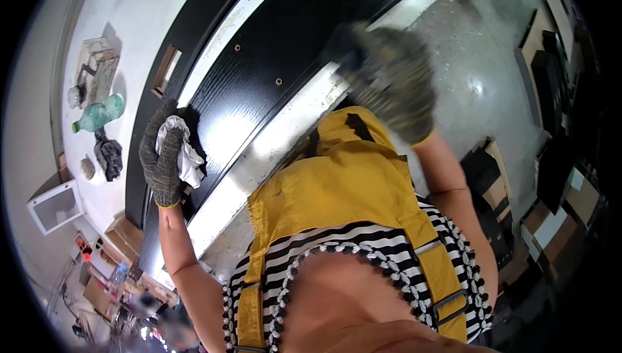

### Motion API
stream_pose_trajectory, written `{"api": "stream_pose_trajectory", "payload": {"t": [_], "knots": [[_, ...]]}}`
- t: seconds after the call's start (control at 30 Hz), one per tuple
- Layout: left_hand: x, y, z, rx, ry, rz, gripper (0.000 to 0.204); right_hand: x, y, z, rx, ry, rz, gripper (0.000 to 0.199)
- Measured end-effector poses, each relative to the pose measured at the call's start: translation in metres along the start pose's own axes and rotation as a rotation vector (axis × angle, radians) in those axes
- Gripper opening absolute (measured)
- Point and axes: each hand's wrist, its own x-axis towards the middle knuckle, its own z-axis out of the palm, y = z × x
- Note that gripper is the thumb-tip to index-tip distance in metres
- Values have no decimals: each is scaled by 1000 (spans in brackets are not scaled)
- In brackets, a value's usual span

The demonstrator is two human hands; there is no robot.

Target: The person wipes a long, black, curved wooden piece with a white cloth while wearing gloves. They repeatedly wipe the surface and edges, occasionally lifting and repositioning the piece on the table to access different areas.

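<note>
- Cloth [188, 160] bunched in my curled left fingers [154, 134], over the black panel [259, 51]
- My right fingers [383, 51] are blurred: grip and opening I cannot tell

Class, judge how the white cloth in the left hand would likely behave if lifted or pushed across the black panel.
The white cloth is probably floppy: its crumpled folds suggest it would droop. It is likely light, being bunched small under the thumb of the left hand. Pushed, it may slide easily, since the black panel looks glossy.
</note>
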Motion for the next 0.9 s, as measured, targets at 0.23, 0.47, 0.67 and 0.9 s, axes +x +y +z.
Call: {"api": "stream_pose_trajectory", "payload": {"t": [0.23,0.47,0.67,0.9], "knots": [[2,7,2,164,-51,138,41,-24,-77,9,115,-8,1,60],[4,10,1,186,-22,80,44,3,11,5,-98,224,116,48],[3,5,-4,272,-8,122,43,-36,-89,39,77,107,-175,59],[-21,-12,-65,284,59,174,43,-41,-127,34,220,0,-141,52]]}}
